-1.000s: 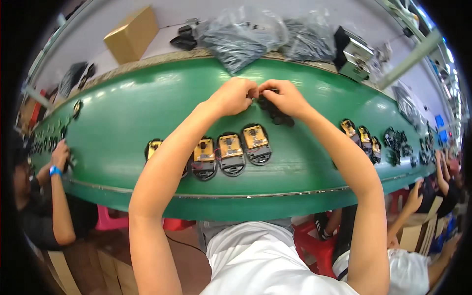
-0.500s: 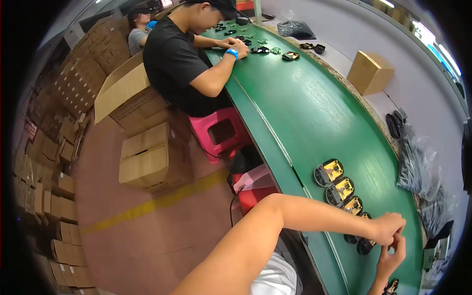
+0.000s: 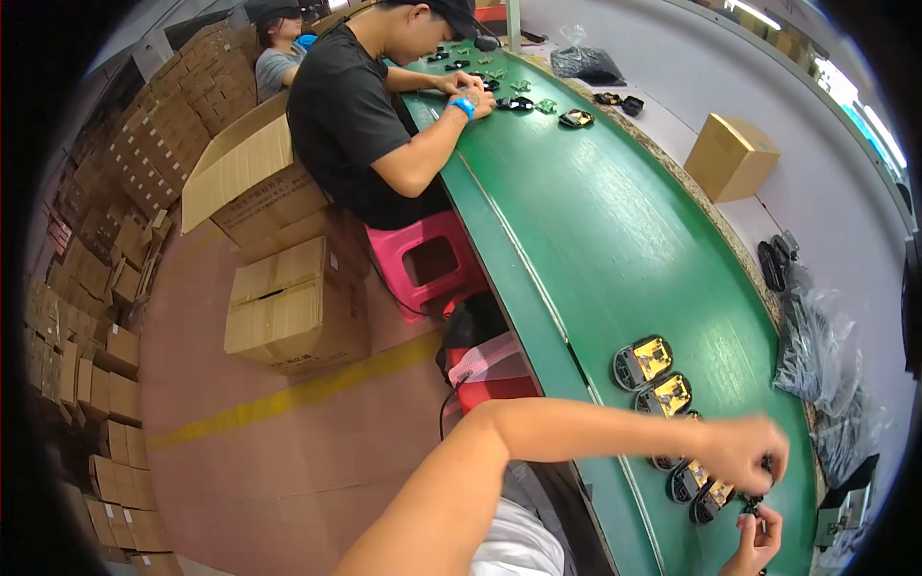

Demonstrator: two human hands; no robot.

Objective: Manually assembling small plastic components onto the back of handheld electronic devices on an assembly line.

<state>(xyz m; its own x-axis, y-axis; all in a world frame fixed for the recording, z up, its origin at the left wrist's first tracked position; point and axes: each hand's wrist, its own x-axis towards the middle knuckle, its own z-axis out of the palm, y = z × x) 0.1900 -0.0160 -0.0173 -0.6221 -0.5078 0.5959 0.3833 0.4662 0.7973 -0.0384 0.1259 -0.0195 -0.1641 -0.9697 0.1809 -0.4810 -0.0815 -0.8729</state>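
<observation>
My left hand reaches across to the right side of the green work surface, its fingers curled down and blurred by motion. Something small and dark shows at its fingertips, too smeared to name. Just below it, my right hand pinches a small black part between thumb and fingers. Beside and under my left forearm runs a slanting row of several black rounded housings with yellow insides, among them the farthest housing and a nearer housing. My forearm partly covers the middle of the row.
A co-worker sits farther up the green table, hands among small black and green parts. Plastic bags of dark parts and a cardboard box line the right side. Cartons and a pink stool stand at left.
My hands were together at the fingertips; now they are a little apart, the right one lower. A small black part shows between them. The view has shifted slightly.
</observation>
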